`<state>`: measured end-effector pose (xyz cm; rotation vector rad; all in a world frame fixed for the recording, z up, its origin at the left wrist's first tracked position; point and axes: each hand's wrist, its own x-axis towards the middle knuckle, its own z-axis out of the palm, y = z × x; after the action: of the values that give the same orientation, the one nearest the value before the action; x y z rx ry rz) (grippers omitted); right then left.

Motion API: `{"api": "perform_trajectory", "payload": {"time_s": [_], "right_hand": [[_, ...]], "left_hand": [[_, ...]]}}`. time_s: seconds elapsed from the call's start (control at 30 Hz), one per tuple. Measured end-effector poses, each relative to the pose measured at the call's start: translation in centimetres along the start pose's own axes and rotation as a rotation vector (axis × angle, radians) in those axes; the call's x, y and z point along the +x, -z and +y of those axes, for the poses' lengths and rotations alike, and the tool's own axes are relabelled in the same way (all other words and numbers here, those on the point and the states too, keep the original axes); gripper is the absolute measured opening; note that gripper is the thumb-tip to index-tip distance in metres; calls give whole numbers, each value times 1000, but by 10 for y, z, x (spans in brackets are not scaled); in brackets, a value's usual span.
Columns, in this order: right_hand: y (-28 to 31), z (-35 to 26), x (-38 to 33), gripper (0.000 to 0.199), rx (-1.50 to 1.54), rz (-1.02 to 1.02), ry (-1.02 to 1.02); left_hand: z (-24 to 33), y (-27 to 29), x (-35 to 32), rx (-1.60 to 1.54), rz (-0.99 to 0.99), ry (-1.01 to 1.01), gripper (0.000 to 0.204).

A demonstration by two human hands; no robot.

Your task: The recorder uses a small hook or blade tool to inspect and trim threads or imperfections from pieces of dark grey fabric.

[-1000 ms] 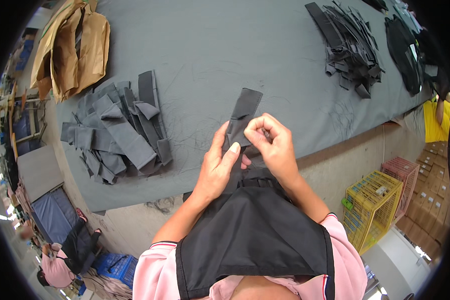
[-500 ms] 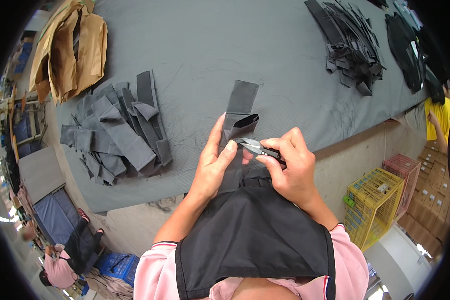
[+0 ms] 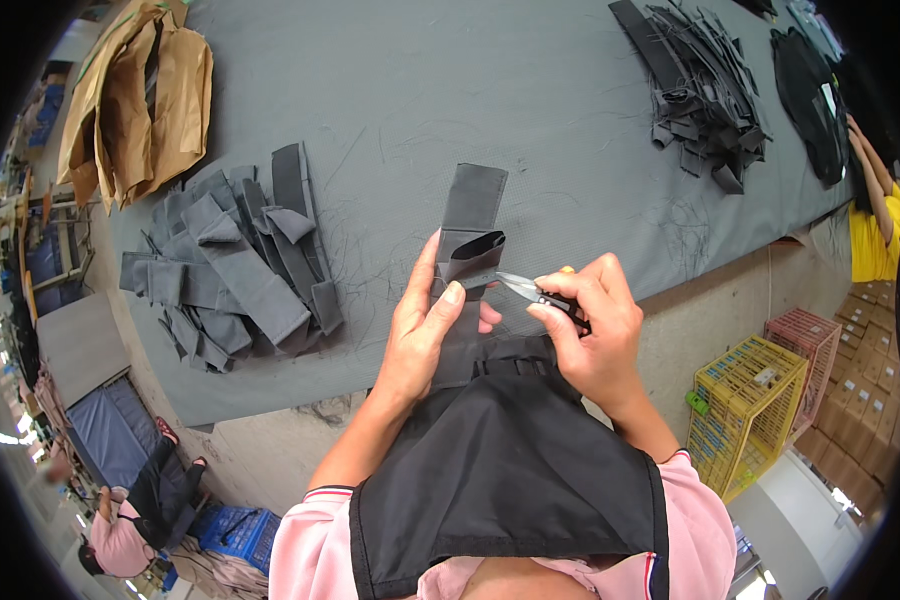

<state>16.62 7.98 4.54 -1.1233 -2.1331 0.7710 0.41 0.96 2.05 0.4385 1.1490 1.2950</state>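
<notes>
Grey strip (image 3: 475,200) in left hand (image 3: 420,331), long axis forward; right hand (image 3: 602,322) around left-pointing snips (image 3: 543,296)

Grey-covered worktable (image 3: 570,90) littered with loose threads (image 3: 685,228)

A loose heap of grey fabric strips (image 3: 255,285) lies toward the left edge, in front of a crumpled brown paper bag (image 3: 182,105). Far right, a denser pile of strips (image 3: 710,95) sits near black cloth (image 3: 805,95).

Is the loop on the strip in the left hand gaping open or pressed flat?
Gaping open: the loop stands away from the strip in the left hand, its dark inside showing.
</notes>
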Motion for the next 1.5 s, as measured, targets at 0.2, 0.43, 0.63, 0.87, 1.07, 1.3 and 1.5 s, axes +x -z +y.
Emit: {"api": "perform_trajectory", "payload": {"time_s": [0.2,0.43,0.63,0.87,1.07,1.3,1.5], "right_hand": [[8,1,10,18,25,-133,-44],[9,3,17,17,19,-212,41],[6,8,12,16,46,-140,28],[7,5,13,15,25,-236,8],[1,1,8,14,42,-230,21],[2,6,-2,13,156,-140,-67],[13,12,3,19,267,-30,-172]], "left_hand": [[0,-2,1,27,-31,-12,60],[0,3,0,-4,-73,18,62],[0,5,2,-23,-87,82,61],[0,2,1,-32,-33,111,60],[-9,2,2,-5,1,100,58],[-5,3,1,-16,-24,75,55],[-4,7,1,-56,-96,89,54]]}}
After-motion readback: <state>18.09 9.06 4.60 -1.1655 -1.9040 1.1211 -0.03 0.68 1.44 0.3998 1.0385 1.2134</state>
